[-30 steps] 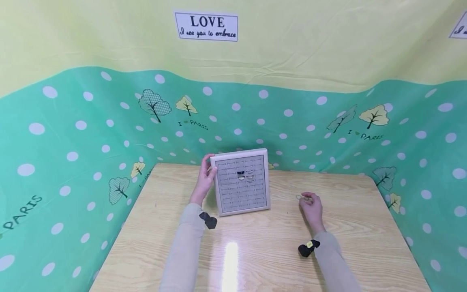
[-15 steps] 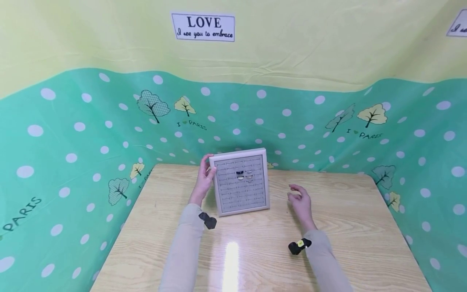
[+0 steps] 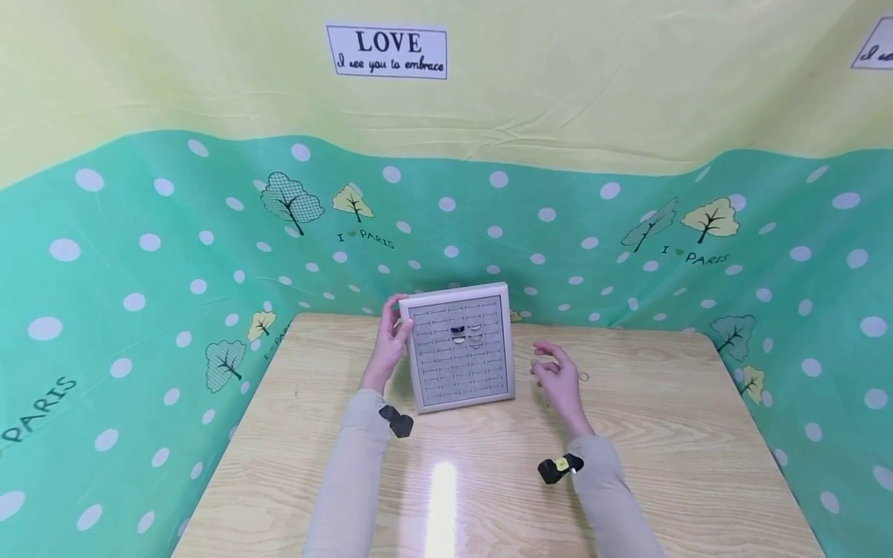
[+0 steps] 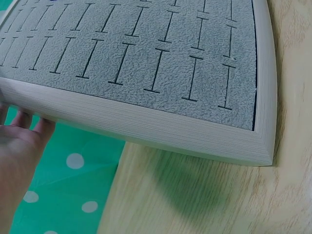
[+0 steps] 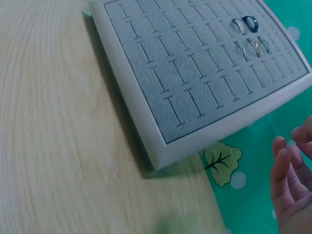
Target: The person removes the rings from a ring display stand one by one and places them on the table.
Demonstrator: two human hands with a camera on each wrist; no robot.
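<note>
Hands are both up on the pale wooden table (image 3: pixel 488 480). The left hand (image 3: pixel 392 341) grips the left edge of the square grey velvet ring tray with the pale frame (image 3: pixel 460 349), fingers curled behind the frame and thumb at the front, and the tray stands tipped up on its near edge, face towards the person, at the far middle of the table. From the left wrist view, the fingertips (image 4: pixel 29 122) tuck in behind the frame's underside, close together. On the tray's slotted face sits a little cluster of rings: one dark ring (image 5: pixel 250 23) beside a silver ring (image 5: pixel 236 25), with three more thin rings (image 5: pixel 253 48) in the row beside them, all in the upper middle of the pad.

The right hand (image 3: pixel 554 380) hovers just right of the tray, apart from it, palm turned inward and fingers loosely bent, thumb and forefinger drawn near each other. Whether they pinch anything cannot be told, as nothing shows clearly between them. In the right wrist view the fingers (image 5: pixel 287 170) hang slightly spread, off the tray's corner. A small thin ring (image 3: pixel 583 377) lies flat on the table just to the right of that hand, not touched. Green polka-dot cloth with tree prints (image 3: pixel 174 256) walls in the table.
</note>
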